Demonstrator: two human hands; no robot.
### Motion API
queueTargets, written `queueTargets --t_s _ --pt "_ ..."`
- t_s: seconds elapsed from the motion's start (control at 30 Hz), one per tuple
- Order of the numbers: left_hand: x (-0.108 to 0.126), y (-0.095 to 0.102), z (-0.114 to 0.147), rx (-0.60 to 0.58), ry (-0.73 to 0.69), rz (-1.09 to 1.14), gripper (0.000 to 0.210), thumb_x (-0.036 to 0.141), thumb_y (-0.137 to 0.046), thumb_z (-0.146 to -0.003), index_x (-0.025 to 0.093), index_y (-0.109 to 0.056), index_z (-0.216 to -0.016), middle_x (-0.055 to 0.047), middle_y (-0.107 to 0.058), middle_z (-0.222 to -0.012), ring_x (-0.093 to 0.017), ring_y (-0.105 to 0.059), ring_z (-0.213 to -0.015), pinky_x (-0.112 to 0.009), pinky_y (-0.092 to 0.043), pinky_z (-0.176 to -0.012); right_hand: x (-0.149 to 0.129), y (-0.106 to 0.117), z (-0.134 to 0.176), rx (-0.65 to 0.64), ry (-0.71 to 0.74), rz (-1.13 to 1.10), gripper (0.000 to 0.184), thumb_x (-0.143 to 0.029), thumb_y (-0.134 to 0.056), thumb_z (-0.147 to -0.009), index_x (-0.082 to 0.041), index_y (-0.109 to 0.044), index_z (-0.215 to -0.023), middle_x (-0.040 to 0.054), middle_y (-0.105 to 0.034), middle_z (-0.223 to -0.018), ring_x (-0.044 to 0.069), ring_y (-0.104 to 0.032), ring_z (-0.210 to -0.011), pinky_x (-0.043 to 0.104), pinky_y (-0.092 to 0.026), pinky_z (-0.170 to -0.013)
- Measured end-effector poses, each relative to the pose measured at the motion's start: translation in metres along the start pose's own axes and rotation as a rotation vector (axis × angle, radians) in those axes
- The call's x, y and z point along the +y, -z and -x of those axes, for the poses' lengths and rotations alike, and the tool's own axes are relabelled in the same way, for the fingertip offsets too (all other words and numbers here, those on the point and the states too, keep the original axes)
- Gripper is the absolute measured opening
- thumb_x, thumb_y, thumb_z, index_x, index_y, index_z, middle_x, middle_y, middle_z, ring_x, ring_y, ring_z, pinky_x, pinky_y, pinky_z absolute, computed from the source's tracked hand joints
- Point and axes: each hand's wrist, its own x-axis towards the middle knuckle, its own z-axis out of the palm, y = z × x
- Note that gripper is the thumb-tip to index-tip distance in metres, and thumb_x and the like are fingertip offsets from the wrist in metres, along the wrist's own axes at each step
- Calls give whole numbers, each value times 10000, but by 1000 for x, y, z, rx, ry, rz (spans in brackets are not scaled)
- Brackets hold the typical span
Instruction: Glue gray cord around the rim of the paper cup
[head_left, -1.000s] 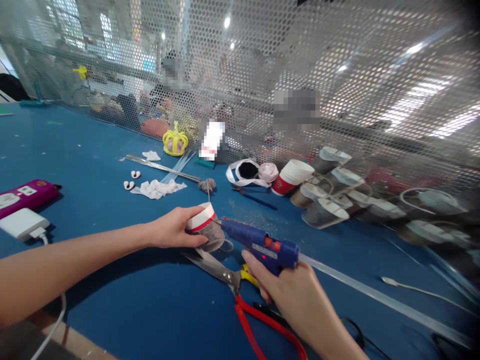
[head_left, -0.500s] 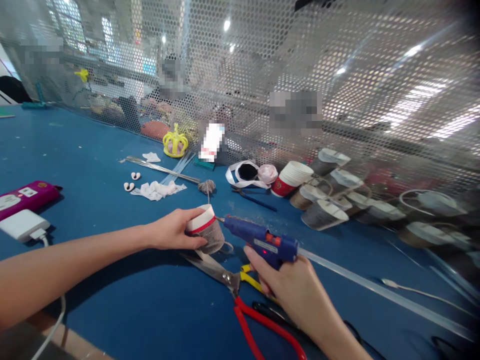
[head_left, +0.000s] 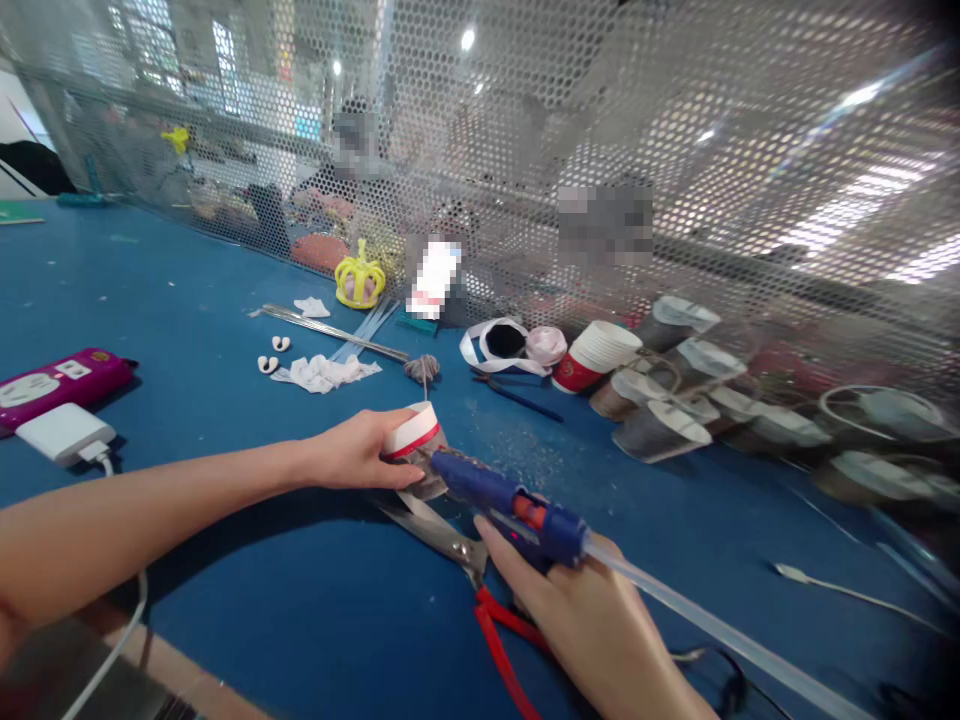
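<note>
Head cam: L fingers [head_left: 395, 475] round 1 cup [head_left: 415, 432], R fingers [head_left: 502, 553] round 1 glue gun [head_left: 484, 486], 1 pr scissors [head_left: 459, 548] nr.

The right hand [head_left: 592, 610] has brought the glue gun [head_left: 484, 484] left and nearer. Its front now overlaps the cup's [head_left: 410, 432] grey side, hiding the tip that showed beside the red band [head_left: 428, 442]. The yellow handle and more of the scissors [head_left: 466, 552] are now covered.
</note>
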Motion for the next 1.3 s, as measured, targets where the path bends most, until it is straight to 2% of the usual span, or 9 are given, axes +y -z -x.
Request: queueTargets --t_s 0.27,0.43,0.53,0.63,0.73,0.9,1.13,1.3 --pt "-2 -1 -2 -14 -56 13 216 184 -518 -718 123 -528 -926 -19 -589 -841 -109 -543 -710 -170 -429 -638 -16 -1 -3 -25 -137 -40 205 -280 -433 -755 -219 -602 -658 4 -575 -473 131 -498 -377 227 -339 -380" --pt "-1 0 -1 -22 -44 13 257 203 -521 -728 121 -521 -972 -26 -594 -860 -120 -546 -732 -182 -433 -651 -8 0 -4 -42 -145 -105 161 -280 -482 -713 -218 -628 -684 13 -585 -477 154 -540 -446 242 -369 -434" --pt "1 0 0 -34 -1 15 315 223 -523 -736 125 -501 -1035 -29 -603 -875 -131 -552 -745 -198 -437 -661 -2 5 -6 -92 -154 -146 147 -267 -518 -673 -211 -654 -680 -9 -537 -390 144 -500 -382 246 -362 -409" --pt "0 0 1 -47 33 4 358 253 -525 -741 141 -480 -1078 -26 -612 -874 -138 -558 -737 -204 -440 -643 -3 11 -12 -122 -252 -199 185 -262 -494 -687 -190 -654 -631 -21 -483 -324 123 -438 -305 243 -340 -358" --pt "-2 0 2 -44 69 -33 410 297 -529 -740 156 -455 -1118 -24 -622 -858 -142 -563 -706 -206 -441 -605 -7 18 -19 -134 -396 -313 193 -270 -491 -687 -182 -631 -586 -24 -464 -313 117 -440 -304 233 -354 -348" --pt "-1 1 1 -25 75 -53 434 299 -542 -723 152 -460 -1123 -23 -620 -867 -141 -556 -718 -207 -440 -625 -1 17 -23 -175 -537 -449 240 -314 -525 -665 -200 -515 -455 -25 -451 -327 102 -437 -310 224 -390 -371" --pt "2 1 1 -26 114 -72 453 290 -540 -712 148 -464 -1135 -21 -621 -854 -140 -550 -707 -209 -435 -630 6 9 -23 -154 -560 -474 318 -351 -499 -691 -211 -443 -410 -31 -410 -299 94 -402 -292 216 -372 -357" --pt "-1 0 1 -15 94 -60 445 295 -540 -717 153 -460 -1132 -25 -620 -877 -147 -558 -734 -220 -439 -652 1 17 -24 -196 -520 -467 248 -306 -516 -679 -196 -511 -457 -29 -454 -328 95 -439 -315 209 -386 -379"
